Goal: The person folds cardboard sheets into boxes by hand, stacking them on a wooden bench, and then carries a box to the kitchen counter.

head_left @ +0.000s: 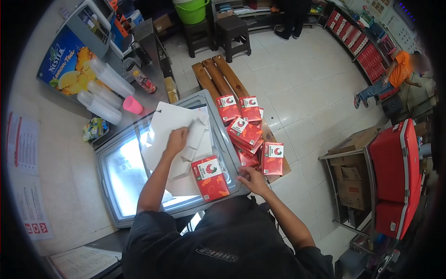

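Observation:
My left hand (177, 139) is closed on a white cardboard sheet (169, 122), one of several flattened white pieces piled on the glass lid of a chest freezer (116, 186). A red carton with a rooster logo (210, 177) lies on the lid's near right corner. My right hand (253, 180) rests with fingers apart at that corner, just right of the carton and touching the freezer's rim. Several more red rooster cartons (245, 132) are heaped beside the freezer on the right, over a brown cardboard box.
A Nestea dispenser (69, 58), stacked clear cups (109, 79), a pink cup (133, 105) and a bottle (145, 83) stand behind the freezer. Wooden planks (218, 76), dark stools (231, 30), a green bucket (191, 10), a red cooler (395, 176) and a seated person in orange (395, 74) are around.

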`<state>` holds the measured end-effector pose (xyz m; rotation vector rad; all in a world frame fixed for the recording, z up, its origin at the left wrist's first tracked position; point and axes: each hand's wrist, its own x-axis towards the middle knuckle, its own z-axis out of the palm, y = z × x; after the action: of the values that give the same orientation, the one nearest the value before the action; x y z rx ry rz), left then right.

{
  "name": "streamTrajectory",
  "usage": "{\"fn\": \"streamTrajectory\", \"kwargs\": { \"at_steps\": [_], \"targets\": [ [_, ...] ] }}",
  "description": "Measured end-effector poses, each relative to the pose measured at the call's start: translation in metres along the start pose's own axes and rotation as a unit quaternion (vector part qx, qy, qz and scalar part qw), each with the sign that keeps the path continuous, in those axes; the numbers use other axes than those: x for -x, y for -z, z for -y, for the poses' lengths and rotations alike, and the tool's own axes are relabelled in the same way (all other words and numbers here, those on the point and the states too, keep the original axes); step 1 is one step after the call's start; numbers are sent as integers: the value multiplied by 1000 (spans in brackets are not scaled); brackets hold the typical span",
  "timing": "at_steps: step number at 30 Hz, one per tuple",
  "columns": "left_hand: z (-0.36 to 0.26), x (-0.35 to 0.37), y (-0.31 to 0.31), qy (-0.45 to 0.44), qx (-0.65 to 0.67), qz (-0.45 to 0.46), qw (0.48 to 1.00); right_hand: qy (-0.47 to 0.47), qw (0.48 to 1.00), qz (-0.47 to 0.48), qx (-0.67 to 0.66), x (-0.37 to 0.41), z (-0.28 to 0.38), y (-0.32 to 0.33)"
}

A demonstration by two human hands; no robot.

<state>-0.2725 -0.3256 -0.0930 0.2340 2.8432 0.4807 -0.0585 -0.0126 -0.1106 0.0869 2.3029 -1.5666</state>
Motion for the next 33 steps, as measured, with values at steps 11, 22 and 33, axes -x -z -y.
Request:
{"fn": "streamTrajectory", "kwargs": {
  "at_steps": [11, 22, 33],
  "targets": [
    [-227, 84, 52, -508, 27, -190, 840, 59, 905, -234, 352, 20, 150, 89],
    [-342, 136, -86, -145, 639, 360, 665, 29, 839, -384, -383, 131, 85, 97],
    [-369, 157, -91, -575, 333, 282, 692, 56, 744, -666, 6, 188, 99, 125]
  ]
}}
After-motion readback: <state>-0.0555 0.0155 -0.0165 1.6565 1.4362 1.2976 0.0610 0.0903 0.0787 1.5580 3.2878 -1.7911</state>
